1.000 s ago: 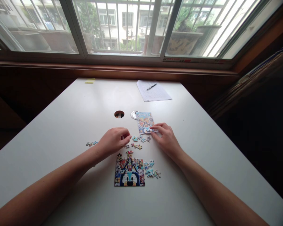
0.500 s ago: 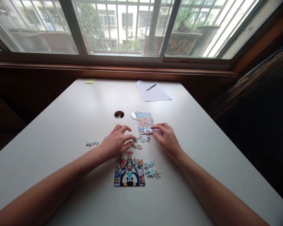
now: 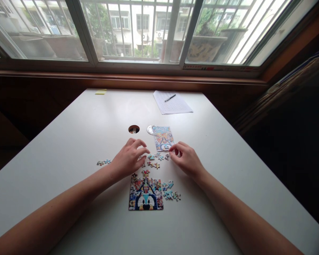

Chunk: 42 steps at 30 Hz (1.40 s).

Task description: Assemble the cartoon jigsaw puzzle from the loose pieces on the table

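Loose puzzle pieces [image 3: 154, 165] lie on the bench [image 3: 194, 226] between left hand [image 3: 130, 156], nearer, fingers parted, nothing visibly held, and right hand [image 3: 186, 158], curled by the picture card [image 3: 163, 136]; cannot tell whether gripping.

In the lower middle of the frame, a partly built puzzle [image 3: 146, 198] lies on a white table [image 3: 95, 124], its upper edge uneven. Loose pieces [image 3: 170, 194] lie just to its right, more lie above it between the hands, and a few sit farther left. The left hand [image 3: 131, 157], near the centre, has its fingers curved and spread beside the middle pieces. The right hand [image 3: 187, 158], right of centre, brings its fingertips together by the lower right corner of a picture card [image 3: 162, 137]; whether they touch it is unclear. Higher up, a pen [image 3: 170, 98] rests on paper [image 3: 175, 106]. A barred window [image 3: 135, 65] spans the top.
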### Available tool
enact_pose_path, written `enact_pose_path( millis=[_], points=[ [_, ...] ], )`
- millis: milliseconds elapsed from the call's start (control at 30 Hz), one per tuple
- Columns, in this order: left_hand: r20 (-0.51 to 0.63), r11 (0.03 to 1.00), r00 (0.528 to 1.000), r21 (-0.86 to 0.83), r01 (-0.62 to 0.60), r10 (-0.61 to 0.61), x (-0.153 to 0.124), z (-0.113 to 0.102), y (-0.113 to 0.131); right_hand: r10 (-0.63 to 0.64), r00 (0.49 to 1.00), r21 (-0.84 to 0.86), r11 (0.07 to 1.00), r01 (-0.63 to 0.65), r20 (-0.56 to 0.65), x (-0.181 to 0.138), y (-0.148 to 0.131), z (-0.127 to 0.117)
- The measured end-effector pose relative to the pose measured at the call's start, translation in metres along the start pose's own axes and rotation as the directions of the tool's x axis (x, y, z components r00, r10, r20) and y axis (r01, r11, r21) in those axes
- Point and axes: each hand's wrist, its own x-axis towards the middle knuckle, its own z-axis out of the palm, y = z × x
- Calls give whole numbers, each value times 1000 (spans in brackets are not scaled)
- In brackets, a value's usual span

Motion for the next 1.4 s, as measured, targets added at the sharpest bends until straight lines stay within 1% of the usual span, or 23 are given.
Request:
enact_pose_path(
  millis=[133, 267, 567, 733, 833, 867, 967, 1067, 1233, 1300, 1400],
  points=[
    [-95, 1000, 995, 23, 8, -6, 2, -2, -4, -8, 996, -83, 996, 16, 91, -2, -6, 0],
    [-158, 1000, 987, 30, 1, 4, 4, -8, -4, -10, 994, -114, 993, 23, 112, -2, -6, 2],
    [-163, 1000, 986, 22, -22, 25, 5, -35, -3, -28, 989, -99, 994, 42, 142, -2, -4, 1],
    [-184, 999, 982, 38, -22, 29, -1, -49, -4, -41, 989, -71, 996, 52, 145, -2, -3, 1],
    [-196, 997, 980, 71, -8, 22, -13, -57, -7, -41, 987, -48, 998, 49, 153, -1, -3, 0],
    [-218, 996, 976, 87, -2, 21, -18, -59, -9, -35, 987, -41, 998, 42, 159, 0, -3, 0],
    [-288, 991, 957, 118, 63, -27, -38, -66, -21, -21, 983, -11, 1000, 23, 182, 2, -4, -1],
    [-340, 979, 936, 142, 146, -90, -60, -69, -39, -10, 975, 33, 999, 2, 220, 3, -3, -3],
    [-420, 957, 890, 139, 253, -174, -90, -64, -66, 27, 950, 107, 992, -64, 312, 6, 4, -8],
    [-454, 944, 865, 136, 302, -212, -96, -60, -73, 22, 940, 126, 990, -69, 341, 7, 7, -9],
    [-487, 939, 838, 94, 330, -246, -100, -54, -79, 5, 934, 145, 988, -61, 358, 7, 10, -10]
  ],
)
